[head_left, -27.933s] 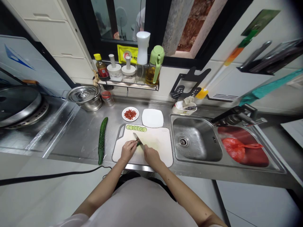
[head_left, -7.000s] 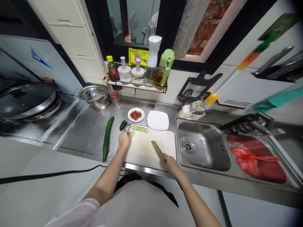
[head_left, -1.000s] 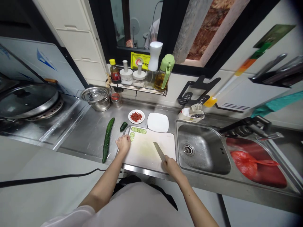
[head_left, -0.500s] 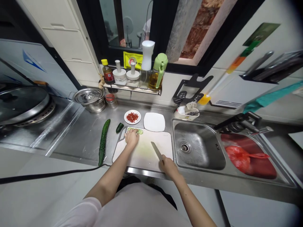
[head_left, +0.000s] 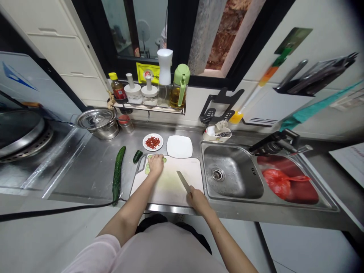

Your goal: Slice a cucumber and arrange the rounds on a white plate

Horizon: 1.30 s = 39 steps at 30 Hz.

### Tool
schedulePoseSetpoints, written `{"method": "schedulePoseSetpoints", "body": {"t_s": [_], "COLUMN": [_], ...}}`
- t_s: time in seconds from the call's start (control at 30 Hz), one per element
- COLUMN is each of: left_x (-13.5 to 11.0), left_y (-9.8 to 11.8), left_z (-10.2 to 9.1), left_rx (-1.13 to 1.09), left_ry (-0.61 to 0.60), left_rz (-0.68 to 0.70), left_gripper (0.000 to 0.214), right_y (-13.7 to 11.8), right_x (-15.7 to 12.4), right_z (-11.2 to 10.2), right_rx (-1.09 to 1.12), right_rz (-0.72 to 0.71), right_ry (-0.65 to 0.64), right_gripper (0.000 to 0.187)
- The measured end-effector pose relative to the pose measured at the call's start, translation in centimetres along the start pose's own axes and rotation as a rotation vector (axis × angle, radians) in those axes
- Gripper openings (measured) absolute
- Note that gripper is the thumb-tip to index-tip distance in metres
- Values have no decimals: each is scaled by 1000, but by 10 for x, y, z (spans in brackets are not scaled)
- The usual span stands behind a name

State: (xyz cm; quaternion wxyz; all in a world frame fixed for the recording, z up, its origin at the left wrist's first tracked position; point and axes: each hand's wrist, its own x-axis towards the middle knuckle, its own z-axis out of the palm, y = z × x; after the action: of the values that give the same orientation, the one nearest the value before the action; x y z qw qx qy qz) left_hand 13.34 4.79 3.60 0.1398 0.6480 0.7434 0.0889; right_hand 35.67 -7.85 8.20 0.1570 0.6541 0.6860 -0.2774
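Note:
My left hand (head_left: 156,164) lies over the row of cucumber slices (head_left: 147,169) at the far left corner of the white cutting board (head_left: 170,184); its fingers curl down onto them and hide most of the row. My right hand (head_left: 196,198) grips the handle of a knife (head_left: 182,181) whose blade rests on the board's right part. A whole cucumber (head_left: 117,173) and a short cucumber end (head_left: 137,156) lie on the steel counter left of the board.
A small plate of chopped red chili (head_left: 152,142) and an empty white square plate (head_left: 179,146) sit behind the board. The sink (head_left: 230,174) lies right of it, with a red bag (head_left: 280,181) in the far basin. A lidded pot (head_left: 96,122) stands at back left.
My left hand has moved from the board's left edge up and right onto the row of slices, covering them. The knife hand has stayed put. The camera view has shifted.

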Motion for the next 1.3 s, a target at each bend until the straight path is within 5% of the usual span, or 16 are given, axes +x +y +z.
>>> {"method": "schedulePoseSetpoints", "body": {"t_s": [0.23,0.43,0.8,1.3], "left_x": [-10,-25,-33,-24], "left_y": [-9,-17,-14,-16], "left_z": [-11,-10,-6,-5], "left_rx": [-277,-291,-71,-95], "left_ry": [-194,-314,-238,-245], "left_rz": [-254,-249,-121,-164], "left_gripper": [13,14,19,14], "right_y": [-2,-3,-27,-39], "right_x": [-1,-2,-4,-1], "right_z": [-2,-6,-1,-2], "right_rx": [-17,-36,-73,-93], "right_rz": [1,-4,-128,-158], "right_ry": [0,10,44,5], "right_gripper": [25,27,26,27]}}
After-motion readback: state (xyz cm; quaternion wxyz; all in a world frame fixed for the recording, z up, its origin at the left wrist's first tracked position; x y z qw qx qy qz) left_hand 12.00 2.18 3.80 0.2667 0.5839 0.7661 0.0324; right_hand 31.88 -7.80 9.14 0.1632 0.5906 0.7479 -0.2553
